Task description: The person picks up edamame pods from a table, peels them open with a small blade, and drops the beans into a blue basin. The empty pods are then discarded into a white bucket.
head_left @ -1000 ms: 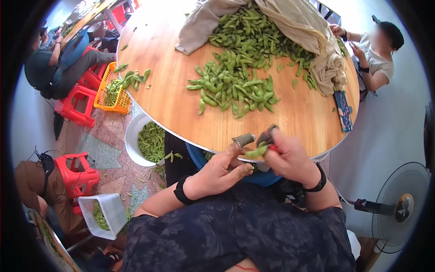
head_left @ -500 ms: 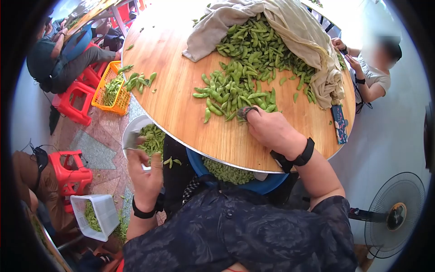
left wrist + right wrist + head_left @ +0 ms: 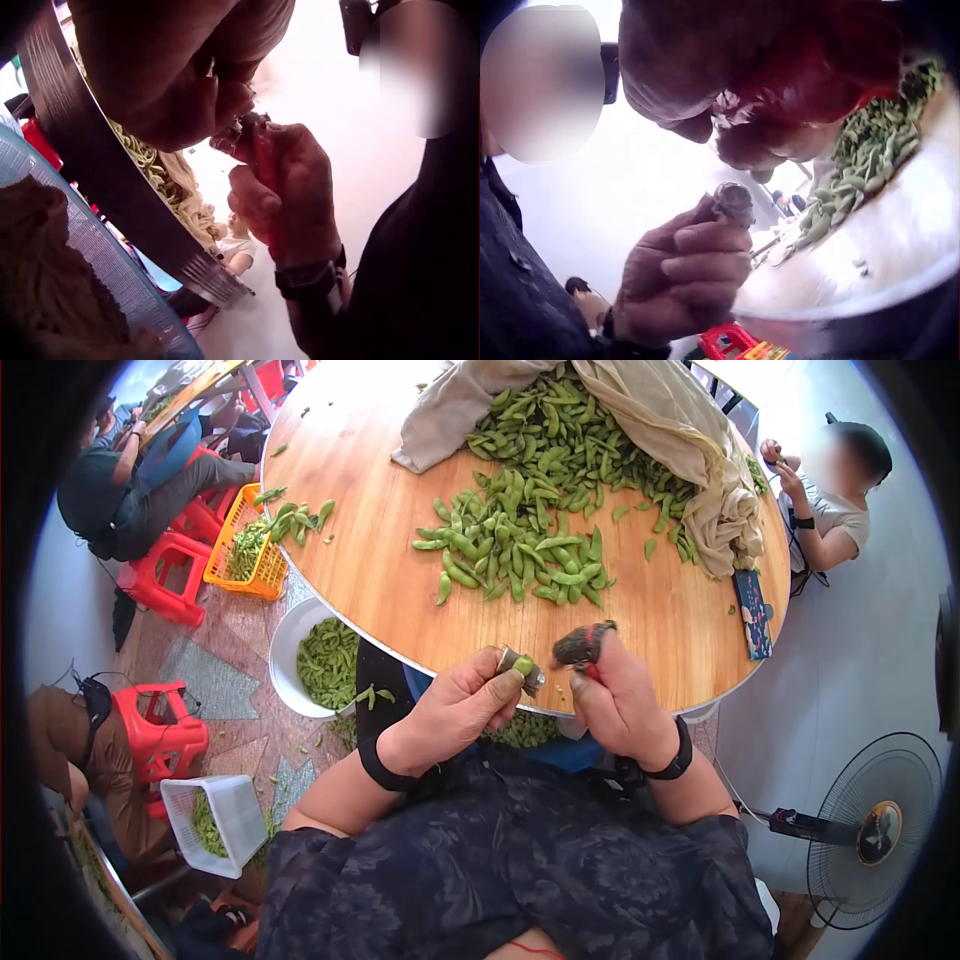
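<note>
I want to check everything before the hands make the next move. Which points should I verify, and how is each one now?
1. Left hand pinches a green pod: ok.
2. Dark finger wrap sits on the right hand: ok.
3. More soybean pods lie on the round table: ok.
4. Right hand holds nothing: cannot tell.
5. Blue tub has room: cannot tell, mostly hidden.

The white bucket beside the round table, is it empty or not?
Not empty: the white bucket holds green pods, with some inner wall bare.
</note>
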Demonstrator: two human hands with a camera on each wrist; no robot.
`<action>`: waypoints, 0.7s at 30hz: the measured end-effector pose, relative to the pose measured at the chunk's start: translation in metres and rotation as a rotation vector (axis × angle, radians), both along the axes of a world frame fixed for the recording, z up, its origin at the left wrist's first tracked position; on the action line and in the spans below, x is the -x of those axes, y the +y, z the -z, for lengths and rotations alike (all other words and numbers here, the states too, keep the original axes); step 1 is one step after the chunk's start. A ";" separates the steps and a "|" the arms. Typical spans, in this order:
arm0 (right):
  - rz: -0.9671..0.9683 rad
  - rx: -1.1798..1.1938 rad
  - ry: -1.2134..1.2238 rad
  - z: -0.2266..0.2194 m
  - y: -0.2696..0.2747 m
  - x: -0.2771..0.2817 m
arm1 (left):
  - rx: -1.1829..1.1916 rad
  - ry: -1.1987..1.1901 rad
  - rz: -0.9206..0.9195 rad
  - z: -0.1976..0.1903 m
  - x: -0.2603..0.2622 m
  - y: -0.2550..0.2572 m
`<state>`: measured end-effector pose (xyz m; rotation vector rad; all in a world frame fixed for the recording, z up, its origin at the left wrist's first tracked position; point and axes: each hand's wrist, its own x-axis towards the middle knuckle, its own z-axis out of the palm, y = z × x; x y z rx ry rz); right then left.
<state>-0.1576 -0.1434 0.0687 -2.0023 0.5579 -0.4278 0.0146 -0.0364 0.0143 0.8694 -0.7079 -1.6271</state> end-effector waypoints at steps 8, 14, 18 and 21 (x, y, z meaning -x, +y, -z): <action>-0.076 -0.215 0.023 0.026 0.003 0.006 | 0.303 -0.708 -0.213 0.001 0.012 0.003; -0.133 -0.147 0.106 0.021 0.002 0.011 | 0.669 -1.212 -0.270 0.001 0.012 0.003; -0.159 -0.189 0.175 0.017 0.003 0.011 | 0.532 -0.998 -0.189 -0.002 0.011 0.006; -0.180 -0.248 0.064 0.025 0.011 0.012 | -0.074 -0.146 0.126 0.000 0.005 0.007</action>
